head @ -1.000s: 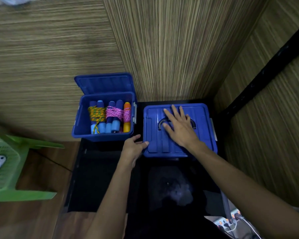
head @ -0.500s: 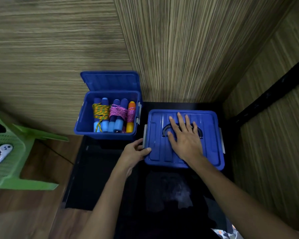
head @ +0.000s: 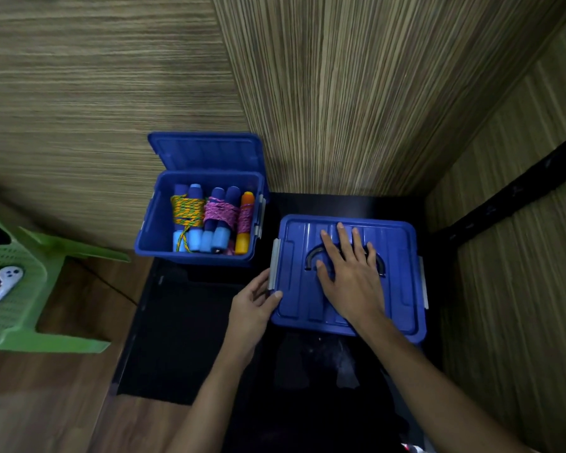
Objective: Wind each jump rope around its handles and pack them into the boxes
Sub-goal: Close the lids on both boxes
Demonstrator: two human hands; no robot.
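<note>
- Closed blue box (head: pixel 402 276): lid on, contents hidden; stood on a black table (head: pixel 183 338), taken as landmark.
- Right hand (head: pixel 350 276): fingers spread, palm flat on that lid, covering part of its dark handle.
- Left hand (head: pixel 254 304): at the box's left edge, thumb on the lid corner, fingers curled by the grey latch (head: pixel 274 264); grip itself hard to make out.
- Open blue box (head: pixel 157 223): left of and behind the closed box, lid raised; held wound jump ropes (head: pixel 206 220), lower layers hidden.
- Green plastic chair (head: pixel 17 289): far left, cut off by the frame; a white controller (head: pixel 5 282) lay on it.
- Room: striped wood-grain walls behind; brown wood floor.
</note>
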